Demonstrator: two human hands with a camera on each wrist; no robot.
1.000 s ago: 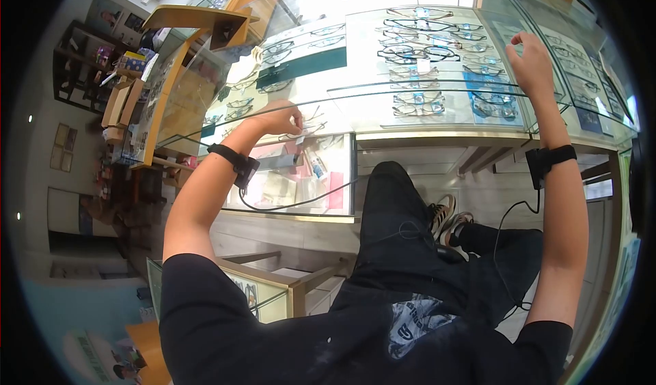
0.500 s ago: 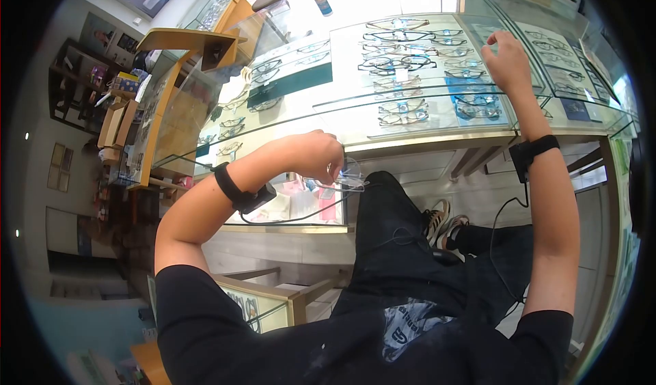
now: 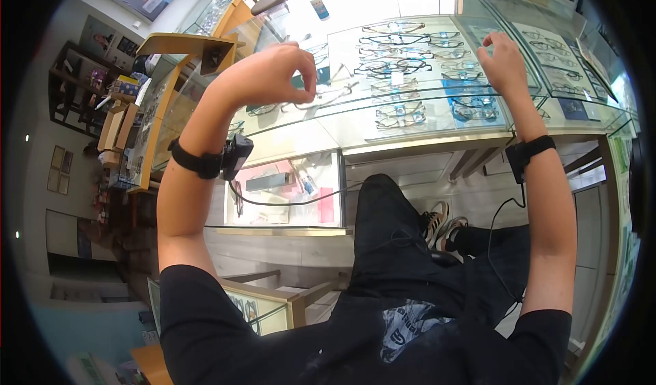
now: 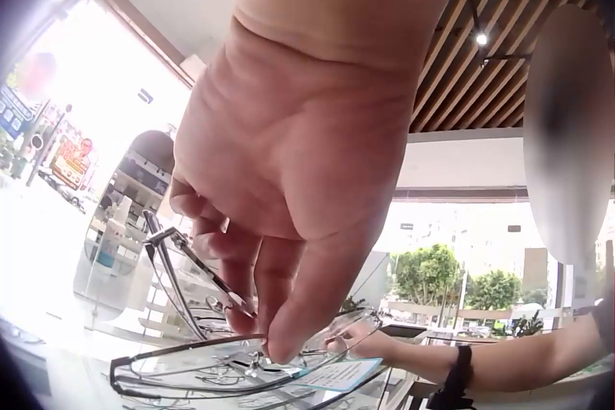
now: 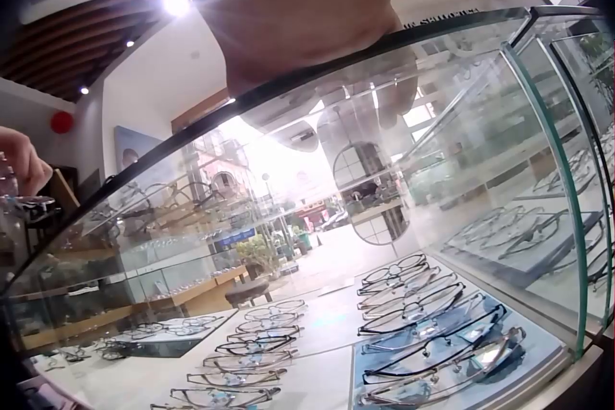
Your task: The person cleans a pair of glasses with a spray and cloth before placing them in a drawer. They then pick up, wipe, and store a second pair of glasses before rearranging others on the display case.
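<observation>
My left hand (image 3: 277, 74) is raised over the glass counter top, pinching a pair of eyeglasses (image 3: 331, 90) between thumb and fingers. In the left wrist view, the fingertips grip the frame near the bridge; a dark-rimmed clear lens (image 4: 192, 362) points left and one temple arm (image 4: 197, 271) slants up. Part of the eyeglasses is hidden behind the fingers. My right hand (image 3: 504, 64) rests at the right part of the glass top with loosely curled fingers and nothing in it. Through the glass, the right wrist view shows that hand's underside above rows of displayed glasses (image 5: 413, 309).
Under the glass lie several eyeglasses (image 3: 393, 67) in rows, some on a blue mat (image 3: 471, 98). An open drawer (image 3: 283, 230) at the front left holds a grey case (image 3: 266, 181) and pink papers. A spray bottle (image 3: 317, 4) stands at the back of the counter.
My left hand was by the drawer, then held the eyeglasses near the counter's front edge; now it has lifted them up and back over the glass top. The right hand stays in place.
</observation>
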